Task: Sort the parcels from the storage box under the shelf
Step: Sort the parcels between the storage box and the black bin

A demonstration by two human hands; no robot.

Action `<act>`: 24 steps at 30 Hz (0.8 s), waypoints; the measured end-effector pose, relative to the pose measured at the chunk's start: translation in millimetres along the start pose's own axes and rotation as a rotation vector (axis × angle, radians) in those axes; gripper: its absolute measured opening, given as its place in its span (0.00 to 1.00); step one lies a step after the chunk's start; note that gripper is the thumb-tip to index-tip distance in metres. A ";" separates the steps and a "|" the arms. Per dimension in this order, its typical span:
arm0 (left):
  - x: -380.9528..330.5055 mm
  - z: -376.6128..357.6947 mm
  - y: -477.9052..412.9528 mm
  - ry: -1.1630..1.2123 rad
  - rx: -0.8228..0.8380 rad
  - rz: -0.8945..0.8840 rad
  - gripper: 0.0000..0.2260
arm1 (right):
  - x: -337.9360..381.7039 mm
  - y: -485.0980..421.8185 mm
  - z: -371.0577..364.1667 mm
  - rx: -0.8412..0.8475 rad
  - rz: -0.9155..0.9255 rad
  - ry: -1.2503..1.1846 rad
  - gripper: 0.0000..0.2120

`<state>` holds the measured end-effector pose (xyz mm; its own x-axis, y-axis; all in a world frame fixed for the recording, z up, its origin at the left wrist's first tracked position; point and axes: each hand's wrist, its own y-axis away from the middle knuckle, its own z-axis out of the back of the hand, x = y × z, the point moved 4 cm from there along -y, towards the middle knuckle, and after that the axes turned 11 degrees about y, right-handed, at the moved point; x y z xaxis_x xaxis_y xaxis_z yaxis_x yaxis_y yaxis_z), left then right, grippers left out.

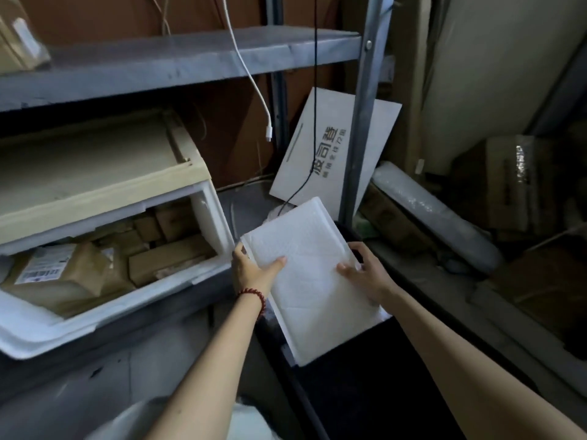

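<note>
A white padded mailer (313, 274) is held flat between both hands, over a dark bin (365, 385). My left hand (254, 269), with a red bead bracelet at the wrist, grips the mailer's left edge, thumb on top. My right hand (365, 273) holds its right edge, fingers curled over it. To the left, under the grey shelf (178, 63), the white foam storage box (203, 271) stands open, holding several brown cardboard parcels (168, 258) and a paper-wrapped parcel with a barcode label (54, 274).
A beige lid or crate (95, 176) sits on top of the foam box. A white cable (251, 77) and a black cable (315, 90) hang in front of the shelf. A white printed board (330, 154) leans behind the metal upright (362, 122). A bubble-wrap roll (435, 214) and cartons lie at right.
</note>
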<state>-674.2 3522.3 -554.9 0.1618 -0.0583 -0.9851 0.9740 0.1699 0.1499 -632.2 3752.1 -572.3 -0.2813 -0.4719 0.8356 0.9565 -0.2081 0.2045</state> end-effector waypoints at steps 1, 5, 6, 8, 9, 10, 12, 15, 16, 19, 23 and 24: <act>7.7 -5.4 1.9 0.006 0.020 0.021 0.43 | -14.3 3.6 3.6 0.001 -0.022 0.013 0.19; 37.3 -28.6 11.8 -0.111 0.179 0.033 0.40 | -69.4 22.5 14.5 0.011 -0.108 0.024 0.19; 43.5 -35.6 14.6 -0.186 0.216 0.014 0.39 | -83.2 28.0 15.6 0.017 -0.130 0.011 0.18; 55.5 -51.1 20.2 -0.362 0.266 -0.007 0.38 | -110.9 39.3 16.3 0.007 -0.168 -0.009 0.16; 62.6 -59.3 23.6 -0.436 0.288 0.005 0.39 | -124.8 45.0 15.8 -0.004 -0.186 -0.014 0.16; 70.9 -67.7 27.8 -0.496 0.313 0.032 0.39 | -138.5 51.0 14.7 -0.012 -0.205 -0.015 0.16; 89.8 -82.3 36.4 -0.581 0.360 0.101 0.41 | -163.2 62.9 11.7 -0.012 -0.242 0.000 0.16; 121.9 -98.3 50.0 -0.705 0.450 0.205 0.46 | -198.2 78.0 7.2 0.012 -0.305 0.055 0.16; 132.7 -102.2 55.0 -0.766 0.488 0.234 0.48 | -209.1 82.1 5.2 0.028 -0.324 0.088 0.17; 159.8 -111.3 69.2 -0.893 0.563 0.274 0.50 | -235.8 93.6 -3.9 0.082 -0.366 0.159 0.19; 177.8 -114.4 80.3 -1.075 0.639 0.207 0.44 | -252.6 103.1 -18.9 0.154 -0.405 0.186 0.20; 180.3 -112.3 80.7 -1.109 0.656 0.194 0.43 | -253.6 102.6 -23.3 0.176 -0.410 0.184 0.20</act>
<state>-584.2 3636.0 -729.9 0.0450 -0.9172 -0.3960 0.7646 -0.2235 0.6045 -464.6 3830.4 -775.1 -0.6318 -0.5286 0.5669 0.7578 -0.2678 0.5949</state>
